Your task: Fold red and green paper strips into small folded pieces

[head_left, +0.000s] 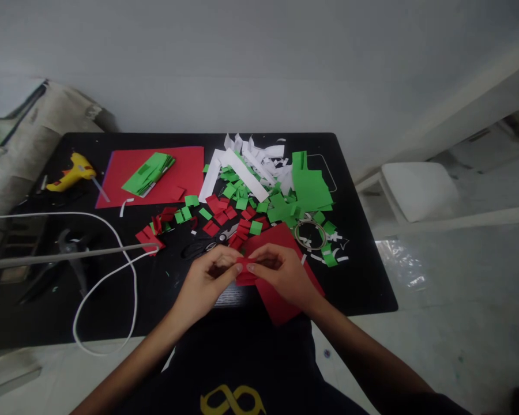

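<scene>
Pinching a small red paper piece point(245, 276) with left hand point(207, 281) and right hand point(286, 274) together, just inside the near edge of the desk point(354, 288), apparently folding it, and next needing firm, even pressure along the fold.

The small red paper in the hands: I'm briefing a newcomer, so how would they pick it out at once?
Start at the black table and go to its near edge, where the left hand and right hand come close. The small red paper is pinched between the two. Unlike the large red sheet nearby and the loose red pieces beyond, it is held.
</scene>
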A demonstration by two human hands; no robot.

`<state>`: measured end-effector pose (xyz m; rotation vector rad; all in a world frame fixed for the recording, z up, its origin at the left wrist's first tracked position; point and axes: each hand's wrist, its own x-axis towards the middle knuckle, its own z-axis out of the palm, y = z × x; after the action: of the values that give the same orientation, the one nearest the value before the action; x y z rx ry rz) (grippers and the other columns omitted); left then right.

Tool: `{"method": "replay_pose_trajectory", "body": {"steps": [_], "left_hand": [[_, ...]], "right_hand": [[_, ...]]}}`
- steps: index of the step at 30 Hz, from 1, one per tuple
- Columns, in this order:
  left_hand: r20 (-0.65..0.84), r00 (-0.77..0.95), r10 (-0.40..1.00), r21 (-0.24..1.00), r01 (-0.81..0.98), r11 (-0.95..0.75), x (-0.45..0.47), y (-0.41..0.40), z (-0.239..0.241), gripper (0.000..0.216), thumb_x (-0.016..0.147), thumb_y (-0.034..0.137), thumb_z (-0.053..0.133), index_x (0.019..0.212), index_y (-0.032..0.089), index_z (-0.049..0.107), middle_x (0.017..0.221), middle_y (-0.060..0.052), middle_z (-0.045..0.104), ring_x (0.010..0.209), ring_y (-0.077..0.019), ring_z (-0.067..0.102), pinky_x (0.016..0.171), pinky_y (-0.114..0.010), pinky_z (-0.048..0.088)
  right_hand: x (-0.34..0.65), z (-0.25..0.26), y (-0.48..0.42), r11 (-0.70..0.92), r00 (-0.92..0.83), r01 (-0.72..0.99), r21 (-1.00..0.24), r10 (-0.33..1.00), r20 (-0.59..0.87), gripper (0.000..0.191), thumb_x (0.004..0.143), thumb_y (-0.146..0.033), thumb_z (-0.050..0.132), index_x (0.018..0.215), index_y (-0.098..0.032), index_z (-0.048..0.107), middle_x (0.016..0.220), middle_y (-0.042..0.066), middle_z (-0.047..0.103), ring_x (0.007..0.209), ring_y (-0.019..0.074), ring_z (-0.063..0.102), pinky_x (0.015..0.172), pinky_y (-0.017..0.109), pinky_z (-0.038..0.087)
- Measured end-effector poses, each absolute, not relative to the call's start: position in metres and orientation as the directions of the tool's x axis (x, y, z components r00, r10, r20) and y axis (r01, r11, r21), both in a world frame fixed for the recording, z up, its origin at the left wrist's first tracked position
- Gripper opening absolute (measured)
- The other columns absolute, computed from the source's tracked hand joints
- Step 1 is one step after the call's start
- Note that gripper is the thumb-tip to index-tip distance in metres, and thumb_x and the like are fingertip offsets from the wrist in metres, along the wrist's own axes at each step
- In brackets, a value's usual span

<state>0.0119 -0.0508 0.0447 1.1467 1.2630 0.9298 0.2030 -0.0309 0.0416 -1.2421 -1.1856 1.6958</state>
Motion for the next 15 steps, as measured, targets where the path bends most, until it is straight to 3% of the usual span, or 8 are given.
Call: {"method": "replay_pose_trajectory", "body": {"steps": [8,11,15], "left_hand": [[-0.162,0.117,0.980,0.979,0.145,0.145,0.007,-0.050,0.047,0.011,0.087,0.025,0.069,0.085,0.019,0.078,0.068,0.000,0.069,0.063,-0.0134,0.061,0.061,-0.023,0.046],[-0.161,0.124,0.979,0.977,0.160,0.140,0.005,-0.049,0.050,0.013,0.088,0.026,0.068,0.085,0.020,0.080,0.075,-0.002,0.073,0.072,-0.0165,0.067,0.065,-0.025,0.049],[-0.109,0.154,0.982,0.974,0.212,0.075,0.003,-0.048,0.055,0.019,0.092,0.026,0.063,0.086,0.020,0.080,0.085,-0.005,0.076,0.082,-0.0192,0.071,0.073,-0.028,0.053]], "right_hand": [[0.205,0.045,-0.030,-0.296,-0.285,-0.007,-0.955,0.916,-0.282,0.006,0.079,-0.024,0.075,0.080,-0.021,0.081,0.084,0.003,0.082,0.082,0.0202,0.077,0.080,0.034,0.062],[0.208,0.048,-0.029,-0.312,-0.294,-0.003,-0.950,0.909,-0.297,0.014,0.080,-0.022,0.068,0.082,-0.023,0.082,0.085,0.002,0.082,0.082,0.0190,0.076,0.077,0.033,0.062],[0.207,0.049,-0.029,-0.331,-0.298,-0.064,-0.941,0.906,-0.299,0.010,0.080,-0.030,0.078,0.087,-0.023,0.079,0.090,0.002,0.081,0.084,0.0184,0.076,0.079,0.033,0.062]]}}
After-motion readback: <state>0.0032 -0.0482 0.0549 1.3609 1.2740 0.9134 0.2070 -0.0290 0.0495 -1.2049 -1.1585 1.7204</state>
